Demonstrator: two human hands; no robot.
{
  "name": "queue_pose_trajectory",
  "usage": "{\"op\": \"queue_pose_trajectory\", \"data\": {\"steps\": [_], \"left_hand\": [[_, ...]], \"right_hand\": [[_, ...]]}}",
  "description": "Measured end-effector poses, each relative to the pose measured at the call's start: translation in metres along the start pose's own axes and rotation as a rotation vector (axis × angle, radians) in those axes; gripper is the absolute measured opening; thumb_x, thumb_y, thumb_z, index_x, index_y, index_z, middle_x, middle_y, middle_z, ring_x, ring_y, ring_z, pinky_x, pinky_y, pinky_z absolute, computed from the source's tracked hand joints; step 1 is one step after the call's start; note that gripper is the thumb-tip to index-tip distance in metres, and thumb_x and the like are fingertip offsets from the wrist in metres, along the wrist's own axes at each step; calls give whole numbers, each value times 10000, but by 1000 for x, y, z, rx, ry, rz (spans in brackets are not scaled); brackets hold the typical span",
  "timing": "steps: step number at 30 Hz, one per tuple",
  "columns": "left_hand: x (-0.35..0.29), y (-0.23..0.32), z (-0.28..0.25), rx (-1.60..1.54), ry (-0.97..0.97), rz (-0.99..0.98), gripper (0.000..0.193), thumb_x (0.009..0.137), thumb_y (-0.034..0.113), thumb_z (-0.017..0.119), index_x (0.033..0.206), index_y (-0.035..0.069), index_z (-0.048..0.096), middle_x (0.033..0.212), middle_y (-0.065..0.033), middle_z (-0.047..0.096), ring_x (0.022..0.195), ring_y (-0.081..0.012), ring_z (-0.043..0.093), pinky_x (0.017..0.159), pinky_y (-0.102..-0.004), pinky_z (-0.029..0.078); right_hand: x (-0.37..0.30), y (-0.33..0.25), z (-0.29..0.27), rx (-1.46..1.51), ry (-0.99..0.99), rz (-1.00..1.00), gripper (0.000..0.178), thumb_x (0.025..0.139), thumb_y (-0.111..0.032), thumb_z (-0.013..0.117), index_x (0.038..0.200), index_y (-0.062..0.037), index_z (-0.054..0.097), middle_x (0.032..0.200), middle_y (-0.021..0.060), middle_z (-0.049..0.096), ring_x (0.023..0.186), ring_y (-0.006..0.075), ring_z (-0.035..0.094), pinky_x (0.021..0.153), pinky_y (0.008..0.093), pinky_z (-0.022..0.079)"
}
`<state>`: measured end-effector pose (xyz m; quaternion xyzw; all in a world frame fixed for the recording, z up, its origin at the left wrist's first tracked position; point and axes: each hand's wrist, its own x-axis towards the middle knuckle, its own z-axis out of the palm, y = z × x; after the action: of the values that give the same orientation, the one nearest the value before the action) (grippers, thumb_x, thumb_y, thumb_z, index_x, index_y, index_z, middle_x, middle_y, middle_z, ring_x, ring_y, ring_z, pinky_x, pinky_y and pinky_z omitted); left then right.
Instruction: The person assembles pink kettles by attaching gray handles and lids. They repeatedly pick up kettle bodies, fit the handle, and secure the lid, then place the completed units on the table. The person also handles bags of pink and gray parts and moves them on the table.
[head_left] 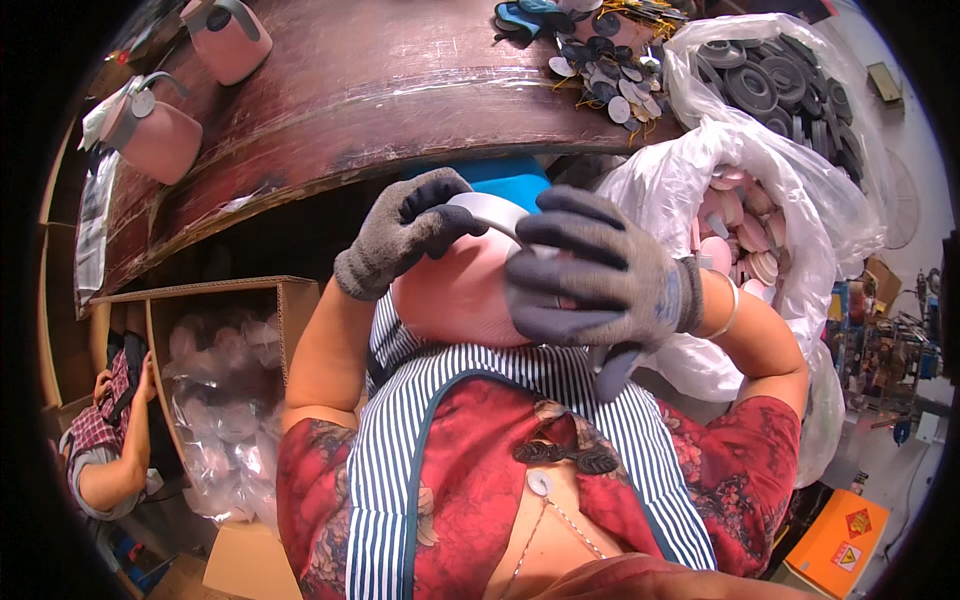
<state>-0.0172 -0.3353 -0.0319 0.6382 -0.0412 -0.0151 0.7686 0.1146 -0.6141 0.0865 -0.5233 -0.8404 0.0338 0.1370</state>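
A pink jug [450, 292] rests against my striped apron, in front of my chest. Around its top runs a light grey band [490, 212], which may be its handle or collar. My left hand [405, 232], in a grey knit glove with dark fingertips, pinches the band at its left end. My right hand [590, 268], gloved alike, lies over the jug's right side with its fingers stretched out and its thumb pointing down, slightly blurred. One of its fingertips is at the band's right end. Behind the jug shows something bright blue [505, 178], partly hidden.
Two pink jugs with grey handles [160, 140] stand on the dark red table [380, 70]. Dark and pale round tags [610, 85] lie at its edge. To the right are bags of grey rings [770, 85] and pink lids [740, 235]. A carton [225, 370] and another person [115, 440] are left.
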Motion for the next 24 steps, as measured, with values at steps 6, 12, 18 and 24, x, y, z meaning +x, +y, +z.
{"op": "queue_pose_trajectory", "data": {"steps": [6, 12, 18, 24], "left_hand": [[23, 26, 79, 569, 614, 74, 309, 982, 306, 632, 1108, 24, 622, 831, -73, 651, 679, -97, 574, 614, -289, 471], [35, 8, 74, -157, 493, -218, 222, 1026, 167, 544, 1191, 19, 564, 801, 21, 523, 661, -48, 459, 578, -209, 380], [21, -27, 53, -343, 527, -114, 283, 1003, 128, 548, 1253, -2, 510, 1006, -67, 611, 825, -141, 609, 744, -271, 520], [17, -38, 49, -68, 183, -164, 398, 997, 113, 528, 1366, -27, 477, 1180, -119, 634, 1071, -203, 632, 963, -320, 493]], "right_hand": [[1, 50, 33, 446, 507, 815, 550, 1040, -305, 427, 1485, 17, 397, 1393, 222, 547, 1265, 301, 553, 1079, 380, 405], [-32, 166, 90, 758, 239, 1051, 644, 973, -530, 526, 1416, -64, 516, 1304, 169, 614, 1110, 250, 631, 989, 336, 476], [-42, 241, 78, -519, -140, 1261, 558, 830, -563, 675, 1218, -162, 652, 1240, 139, 618, 1150, 335, 585, 923, 451, 485], [-42, 324, 104, -1037, -121, 1035, 317, 836, -424, 675, 1032, -175, 695, 1116, 65, 617, 1038, 286, 582, 782, 468, 462]]}}
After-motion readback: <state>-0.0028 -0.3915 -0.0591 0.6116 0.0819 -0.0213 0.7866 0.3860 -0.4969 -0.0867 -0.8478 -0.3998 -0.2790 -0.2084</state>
